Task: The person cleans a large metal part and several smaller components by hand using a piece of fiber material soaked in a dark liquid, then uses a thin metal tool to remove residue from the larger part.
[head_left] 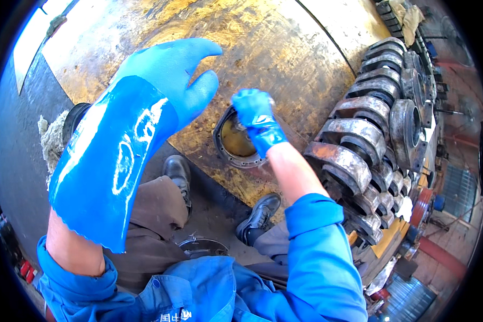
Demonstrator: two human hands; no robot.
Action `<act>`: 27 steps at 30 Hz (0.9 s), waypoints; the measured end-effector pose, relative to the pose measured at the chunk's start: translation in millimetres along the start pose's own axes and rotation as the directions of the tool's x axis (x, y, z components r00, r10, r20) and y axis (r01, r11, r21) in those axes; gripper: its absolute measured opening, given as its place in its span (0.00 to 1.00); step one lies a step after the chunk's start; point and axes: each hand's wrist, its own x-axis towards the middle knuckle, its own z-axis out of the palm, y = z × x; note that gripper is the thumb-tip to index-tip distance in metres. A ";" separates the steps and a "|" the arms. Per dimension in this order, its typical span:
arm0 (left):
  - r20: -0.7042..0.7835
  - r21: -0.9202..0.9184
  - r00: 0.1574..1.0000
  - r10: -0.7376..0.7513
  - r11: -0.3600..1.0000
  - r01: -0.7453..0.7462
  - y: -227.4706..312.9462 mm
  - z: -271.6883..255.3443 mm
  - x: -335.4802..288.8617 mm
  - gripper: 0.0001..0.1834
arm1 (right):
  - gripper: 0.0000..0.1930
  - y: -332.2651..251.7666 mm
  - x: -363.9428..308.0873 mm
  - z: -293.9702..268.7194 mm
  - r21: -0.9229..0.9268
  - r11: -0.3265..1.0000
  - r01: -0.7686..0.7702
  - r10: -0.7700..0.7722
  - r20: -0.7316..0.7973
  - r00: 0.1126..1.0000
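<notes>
I wear long blue rubber gloves and a blue work jacket. My left hand (166,80) is raised in front of a large rusty yellow metal drum (263,48), fingers apart and holding nothing. My right hand (255,115) is closed and pressed at a round dark flanged opening (233,142) in the drum's face. Something pale and frayed, perhaps a rag, shows at its fingers, but I cannot tell for sure what it grips. My black shoes (258,217) stand on the dark floor below.
Stacked rusty grey cast housings (359,145) sit to the right of the drum. A wad of pale fibrous waste (51,142) lies at the left. A round metal container (201,247) sits between my legs. Workshop floor and gear show at far right.
</notes>
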 end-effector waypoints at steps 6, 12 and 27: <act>0.056 -0.018 0.995 -0.077 0.997 0.078 -6.3 -4.6 -0.8 0.25 | 0.07 36.8 -83.8 31.6 0.140 0.939 -0.315 0.336 -0.177 0.925; 0.115 -0.062 0.989 -0.094 0.993 0.102 -15.0 -14.4 -14.1 0.26 | 0.06 -21.3 -163.3 41.7 0.357 0.734 -0.578 0.675 -0.288 0.679; 0.134 -0.211 0.989 0.069 0.977 -0.040 -15.6 47.6 9.5 0.40 | 0.13 -67.9 -87.2 19.5 0.588 -0.791 0.171 0.483 0.427 0.765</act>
